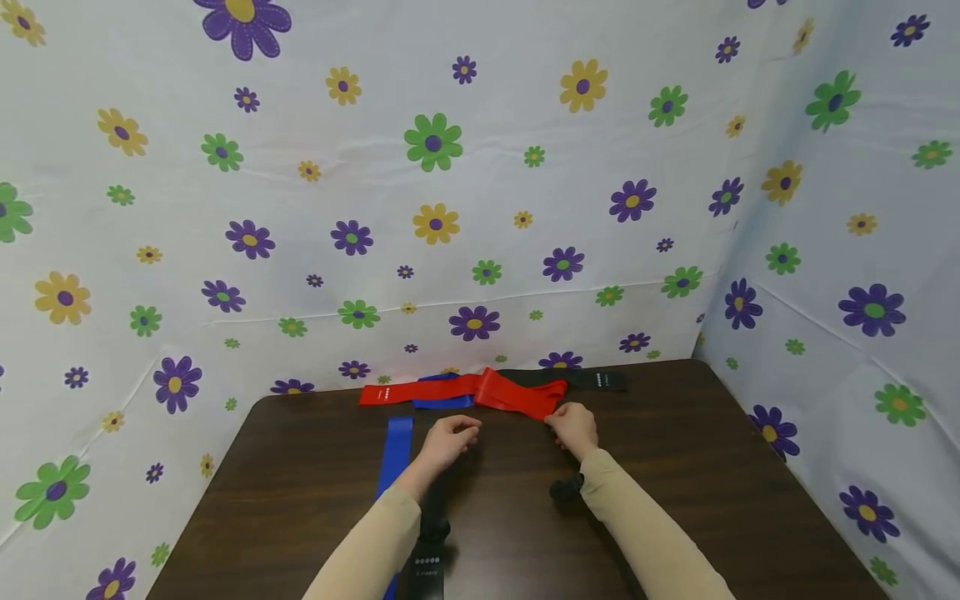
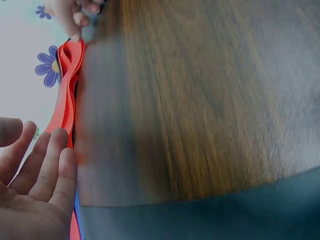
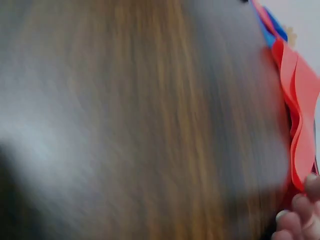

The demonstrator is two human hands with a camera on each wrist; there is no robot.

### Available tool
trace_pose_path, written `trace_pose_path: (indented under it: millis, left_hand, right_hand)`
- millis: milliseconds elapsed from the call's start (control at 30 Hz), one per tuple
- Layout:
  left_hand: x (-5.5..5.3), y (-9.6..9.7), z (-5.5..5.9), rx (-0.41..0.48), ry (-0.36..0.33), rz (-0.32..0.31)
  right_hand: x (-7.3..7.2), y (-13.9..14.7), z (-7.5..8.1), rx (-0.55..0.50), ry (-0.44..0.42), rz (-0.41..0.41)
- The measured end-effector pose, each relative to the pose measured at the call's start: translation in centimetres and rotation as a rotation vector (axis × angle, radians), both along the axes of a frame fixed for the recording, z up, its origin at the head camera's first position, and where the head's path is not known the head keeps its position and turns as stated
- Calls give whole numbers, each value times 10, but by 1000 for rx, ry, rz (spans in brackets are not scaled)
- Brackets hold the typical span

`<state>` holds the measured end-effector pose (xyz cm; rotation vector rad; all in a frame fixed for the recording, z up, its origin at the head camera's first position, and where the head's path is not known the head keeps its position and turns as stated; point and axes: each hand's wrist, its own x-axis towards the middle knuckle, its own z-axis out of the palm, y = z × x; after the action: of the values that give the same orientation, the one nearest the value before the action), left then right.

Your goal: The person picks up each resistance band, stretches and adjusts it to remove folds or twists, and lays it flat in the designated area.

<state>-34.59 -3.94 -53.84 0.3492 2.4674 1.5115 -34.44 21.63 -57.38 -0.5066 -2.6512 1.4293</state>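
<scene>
A red flat elastic band (image 1: 517, 397) lies along the table's far edge, folded over itself, with white print near its left end. My right hand (image 1: 575, 429) pinches the near right end of the band; the right wrist view shows its fingertips (image 3: 312, 182) against the red loop. Just in front of the red band, to the left, my left hand (image 1: 447, 442) hovers with its fingers loosely bent and nothing in them. The left wrist view shows its fingers (image 2: 52, 167) spread and apart from one another.
A blue band (image 1: 444, 404) lies partly under the red one. Behind and to the right runs a black band (image 1: 600, 381). Another blue band (image 1: 395, 454) and a black band (image 1: 427, 579) stretch along the left forearm. A flowered cloth (image 1: 487, 208) hangs behind the dark wooden table (image 1: 675, 467).
</scene>
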Motion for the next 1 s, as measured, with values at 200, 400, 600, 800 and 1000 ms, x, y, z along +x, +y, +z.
trace_pose_path:
  millis: [200, 400, 600, 800, 1000]
  left_hand:
    - [3, 6, 1, 14, 0, -8]
    - [6, 13, 2, 41, 9, -12]
    - [7, 17, 2, 78, -10, -1]
    - [8, 17, -2, 78, -6, 24]
    - [7, 14, -4, 48, 39, 61]
  right_hand:
    - [7, -17, -1, -110, 121, 48]
    - [14, -36, 2, -193, 165, 107]
    - [22, -57, 6, -225, 208, 237]
    - [28, -76, 6, -164, 300, 376]
    - [30, -82, 4, -153, 321, 379]
